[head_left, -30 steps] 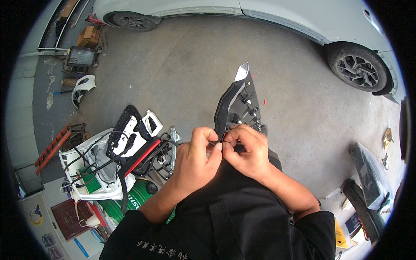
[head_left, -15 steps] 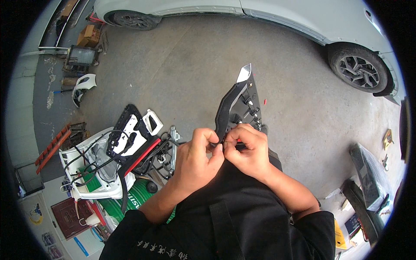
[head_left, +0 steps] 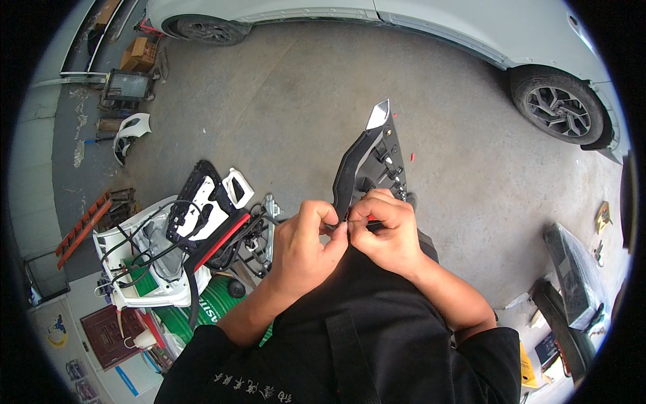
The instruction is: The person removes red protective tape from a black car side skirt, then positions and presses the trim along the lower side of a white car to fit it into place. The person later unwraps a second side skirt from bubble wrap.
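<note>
Black panel [head_left: 347, 172] | projects forward from between both hands [head_left: 303, 242] [head_left: 389, 236] | fingers pinched onto its near end

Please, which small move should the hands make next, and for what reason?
Perhaps a light press with the right hand, while the left hand steadies the black panel. The two hands are close together at its lower visible end, so little reach seems needed; they also hide the exact contact spot, so gentle pressure looks wiser than force.

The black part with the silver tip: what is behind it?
Grey floor shows beyond the black part; anything directly behind is covered. The left hand and right hand hide the part's near end.
</note>
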`<state>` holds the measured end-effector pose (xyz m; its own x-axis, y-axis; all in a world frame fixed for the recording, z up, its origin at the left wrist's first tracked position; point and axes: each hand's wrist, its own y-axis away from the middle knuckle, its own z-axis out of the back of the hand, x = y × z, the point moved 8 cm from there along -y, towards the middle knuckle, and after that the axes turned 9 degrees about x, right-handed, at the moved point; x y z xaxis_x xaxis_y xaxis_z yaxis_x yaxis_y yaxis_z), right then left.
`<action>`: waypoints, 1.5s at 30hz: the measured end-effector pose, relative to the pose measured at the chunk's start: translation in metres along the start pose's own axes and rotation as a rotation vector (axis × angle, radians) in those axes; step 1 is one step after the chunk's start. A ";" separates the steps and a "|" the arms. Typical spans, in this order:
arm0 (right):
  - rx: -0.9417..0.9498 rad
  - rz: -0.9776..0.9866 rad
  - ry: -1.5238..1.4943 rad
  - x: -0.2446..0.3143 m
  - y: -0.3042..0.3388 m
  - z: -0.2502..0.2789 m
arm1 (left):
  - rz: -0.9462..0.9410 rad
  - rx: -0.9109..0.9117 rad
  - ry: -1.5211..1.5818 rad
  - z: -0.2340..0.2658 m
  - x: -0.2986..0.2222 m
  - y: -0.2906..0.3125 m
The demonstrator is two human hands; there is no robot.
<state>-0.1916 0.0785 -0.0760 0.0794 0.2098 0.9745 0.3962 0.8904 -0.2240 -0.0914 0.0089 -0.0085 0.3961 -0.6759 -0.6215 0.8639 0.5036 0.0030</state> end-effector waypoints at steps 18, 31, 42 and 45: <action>0.001 -0.043 -0.042 0.000 0.003 0.004 | 0.049 -0.036 -0.010 -0.004 -0.002 0.000; -0.023 0.060 0.138 0.014 0.008 0.007 | 0.109 -0.014 0.021 -0.005 -0.002 0.000; -0.065 0.192 0.244 0.025 0.004 0.011 | 0.116 0.015 0.025 -0.007 -0.001 -0.003; -0.078 0.224 0.273 0.029 0.003 0.011 | 0.094 0.009 0.024 -0.005 -0.005 -0.004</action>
<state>-0.1980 0.0920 -0.0486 0.4094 0.2709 0.8712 0.4088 0.7992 -0.4406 -0.0981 0.0124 -0.0094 0.4681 -0.6131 -0.6365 0.8263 0.5589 0.0693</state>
